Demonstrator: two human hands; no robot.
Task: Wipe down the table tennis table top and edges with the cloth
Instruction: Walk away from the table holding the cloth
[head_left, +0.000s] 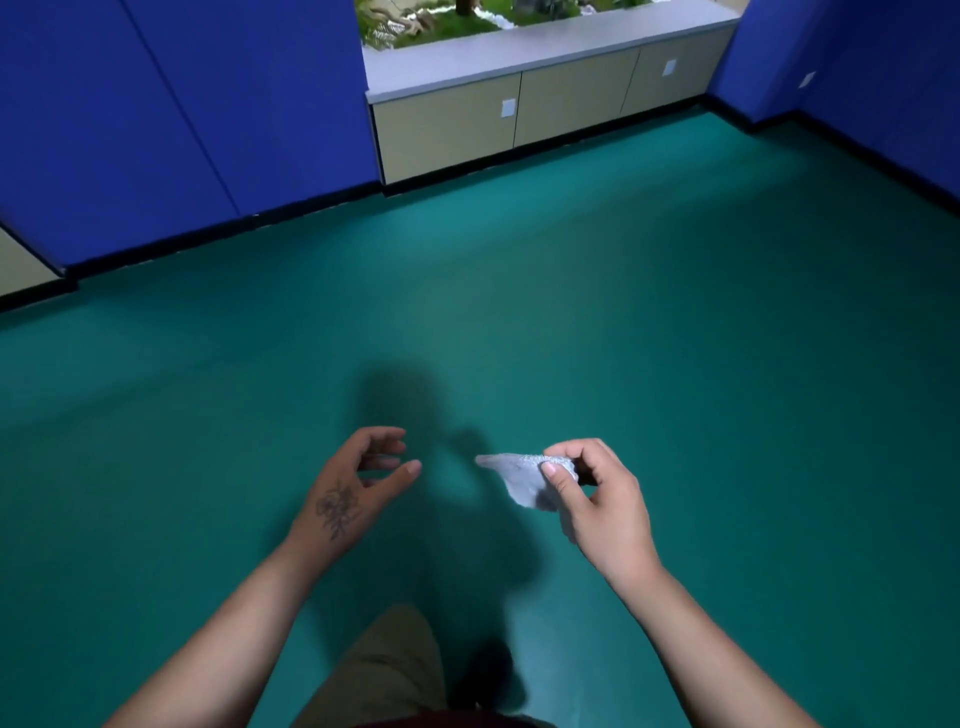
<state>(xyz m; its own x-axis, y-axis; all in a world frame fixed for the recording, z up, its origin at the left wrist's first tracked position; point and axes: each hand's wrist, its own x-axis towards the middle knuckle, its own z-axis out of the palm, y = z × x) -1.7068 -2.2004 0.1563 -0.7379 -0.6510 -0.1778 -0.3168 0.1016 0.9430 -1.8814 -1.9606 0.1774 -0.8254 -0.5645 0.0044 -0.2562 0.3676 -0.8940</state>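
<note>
Pinched between thumb and fingers of my right hand (597, 499) was the pale cloth (524, 480), its loose corner pointing toward my left hand (363, 470), which hung with fingers relaxed and holding nothing, just beside the cloth, probably to help unfold it. No table tennis table showed, only green floor (675, 322) beneath the cloth.

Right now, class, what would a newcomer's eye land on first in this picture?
Low in the middle, the right hand pinches a small grey cloth while the left hand, with a flower tattoo on its back, hangs open beside it, not touching. Beneath them spreads a wide green floor, and blue walls frame beige cabinets at the far end.
</note>
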